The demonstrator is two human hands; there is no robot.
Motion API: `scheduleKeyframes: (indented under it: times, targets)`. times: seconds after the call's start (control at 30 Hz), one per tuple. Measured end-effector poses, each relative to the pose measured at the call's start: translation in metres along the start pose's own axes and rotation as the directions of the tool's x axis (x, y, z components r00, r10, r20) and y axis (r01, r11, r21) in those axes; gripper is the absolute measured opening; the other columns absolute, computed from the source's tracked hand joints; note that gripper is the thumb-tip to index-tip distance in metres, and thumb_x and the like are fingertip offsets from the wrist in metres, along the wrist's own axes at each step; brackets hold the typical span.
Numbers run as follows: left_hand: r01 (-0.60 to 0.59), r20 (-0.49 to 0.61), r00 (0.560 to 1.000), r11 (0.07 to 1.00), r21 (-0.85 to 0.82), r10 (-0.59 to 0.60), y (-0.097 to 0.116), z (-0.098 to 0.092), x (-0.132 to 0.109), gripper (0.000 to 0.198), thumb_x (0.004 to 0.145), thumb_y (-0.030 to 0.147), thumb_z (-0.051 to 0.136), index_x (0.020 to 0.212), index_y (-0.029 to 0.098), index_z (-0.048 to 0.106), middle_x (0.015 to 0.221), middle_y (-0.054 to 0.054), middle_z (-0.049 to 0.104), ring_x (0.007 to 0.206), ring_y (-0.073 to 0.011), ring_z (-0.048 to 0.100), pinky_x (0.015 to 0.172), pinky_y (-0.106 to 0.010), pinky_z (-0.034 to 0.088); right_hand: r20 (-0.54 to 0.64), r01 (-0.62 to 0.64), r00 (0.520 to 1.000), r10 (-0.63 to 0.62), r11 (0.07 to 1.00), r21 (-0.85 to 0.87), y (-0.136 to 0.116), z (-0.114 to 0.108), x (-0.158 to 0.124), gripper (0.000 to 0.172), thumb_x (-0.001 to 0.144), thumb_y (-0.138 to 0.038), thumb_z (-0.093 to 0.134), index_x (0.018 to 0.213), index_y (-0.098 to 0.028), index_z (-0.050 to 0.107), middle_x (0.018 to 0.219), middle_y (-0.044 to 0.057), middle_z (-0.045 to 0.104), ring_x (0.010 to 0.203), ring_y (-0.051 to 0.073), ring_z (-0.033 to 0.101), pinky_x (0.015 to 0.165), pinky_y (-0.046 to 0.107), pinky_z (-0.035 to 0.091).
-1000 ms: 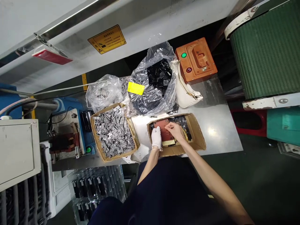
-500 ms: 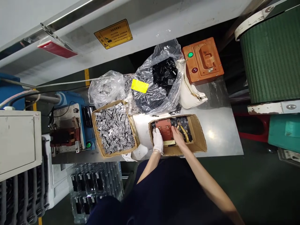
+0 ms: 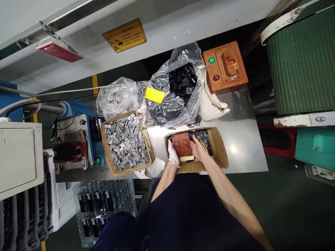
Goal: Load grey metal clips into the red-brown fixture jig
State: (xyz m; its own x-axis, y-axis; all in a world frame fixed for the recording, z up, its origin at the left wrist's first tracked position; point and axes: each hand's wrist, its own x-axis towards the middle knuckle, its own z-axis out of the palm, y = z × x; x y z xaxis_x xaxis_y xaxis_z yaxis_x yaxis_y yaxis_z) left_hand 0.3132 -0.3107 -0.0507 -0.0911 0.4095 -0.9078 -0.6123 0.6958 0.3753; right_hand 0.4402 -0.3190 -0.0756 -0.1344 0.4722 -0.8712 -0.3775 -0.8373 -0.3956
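A reddish-brown fixture plate (image 3: 182, 142) with small metal fittings sits at the left end of an open cardboard box (image 3: 220, 148). My left hand (image 3: 173, 153), in a white glove, grips its left edge. The bare right hand (image 3: 199, 149) is closed on the right edge, thumb uppermost, and its other fingers are partly hidden. A pale yellow strip (image 3: 186, 158) shows along the plate's near side. Black small parts (image 3: 202, 135) lie in the box beyond the hands. Beside my right hand is a curved yellow handle (image 3: 205, 145), partly covered.
Left of the box stands a carton of grey metal clips (image 3: 127, 143). Behind are a clear bag of black parts (image 3: 183, 83), a white pouch (image 3: 212, 104) and an orange control box (image 3: 225, 68). A blue machine (image 3: 90, 139) stands left; trays (image 3: 98, 205) sit below.
My right hand has shifted its grip on the plate's right edge, with the thumb now raised. The left hand stays at the left edge. The whole view has shifted slightly.
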Motion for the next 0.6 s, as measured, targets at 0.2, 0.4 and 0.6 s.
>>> scheduleKeyframes:
  times: [0.2,0.4,0.6]
  targets:
    - [-0.031,0.067,0.997,0.999,-0.04,0.034,0.003,0.005,-0.009,0.056,0.103,0.055,0.036,0.112,0.015,0.074,0.116,-0.012,0.077,0.122,-0.0276,0.067,0.112,-0.042,0.051,0.016,0.061,0.998,-0.06,0.996,-0.064,0.004,-0.001,-0.002,0.043,0.092,-0.05,0.064,0.122,-0.019,0.068,0.115,0.011,0.074,0.12,0.028,0.065,0.109,0.046,0.051]
    - [-0.091,-0.004,0.996,0.995,0.03,0.091,0.001,0.002,-0.011,0.044,0.102,0.049,0.048,0.121,0.015,0.068,0.125,-0.012,0.073,0.123,-0.0253,0.067,0.113,-0.04,0.05,0.005,0.115,0.993,-0.118,0.957,-0.267,0.006,0.004,0.005,0.03,0.087,-0.024,0.079,0.113,-0.014,0.066,0.11,0.008,0.073,0.107,0.024,0.069,0.111,0.052,0.047]
    - [-0.177,-0.064,0.979,0.967,0.185,0.192,-0.012,-0.006,-0.008,0.063,0.064,0.018,0.094,0.119,0.018,0.064,0.122,-0.012,0.073,0.119,-0.0264,0.068,0.112,-0.041,0.051,0.008,0.138,0.989,-0.147,0.908,-0.395,0.011,0.006,0.007,0.028,0.092,-0.025,0.074,0.116,-0.014,0.063,0.108,0.007,0.071,0.099,0.022,0.069,0.1,0.046,0.055]
